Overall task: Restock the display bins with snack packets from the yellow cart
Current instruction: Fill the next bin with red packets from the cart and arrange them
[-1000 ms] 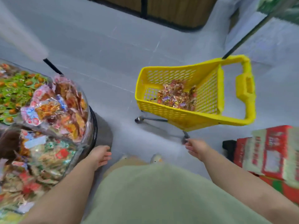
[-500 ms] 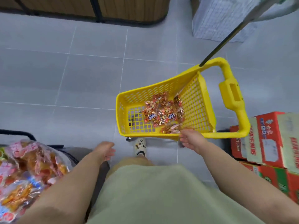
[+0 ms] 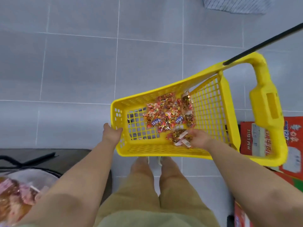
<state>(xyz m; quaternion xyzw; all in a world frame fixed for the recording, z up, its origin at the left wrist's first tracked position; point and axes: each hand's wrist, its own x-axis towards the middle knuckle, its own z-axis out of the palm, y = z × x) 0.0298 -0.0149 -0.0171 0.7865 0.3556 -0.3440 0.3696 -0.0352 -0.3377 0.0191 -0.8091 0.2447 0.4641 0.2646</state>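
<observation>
The yellow cart [image 3: 208, 102] stands on the floor right in front of me, its handle to the right. A pile of red and gold snack packets [image 3: 168, 115] lies on its mesh bottom. My right hand [image 3: 199, 139] is inside the cart at the near wall and grips a snack packet [image 3: 178, 139] with a pink-white edge. My left hand [image 3: 111, 134] holds the cart's near left corner, fingers curled over the rim. A display bin with pink and orange packets [image 3: 18, 194] shows at the bottom left, mostly behind my left arm.
Red cardboard boxes [image 3: 259, 140] are stacked on the floor right of the cart, under its handle. A black pole [image 3: 262, 45] rises from the cart's far corner. A dark stand base [image 3: 39, 158] lies on the grey tiles at left. My legs stand just behind the cart.
I have leaned over the cart. My right hand went from its near rim down inside onto a packet, and my left hand rose from my side to take the cart's corner.
</observation>
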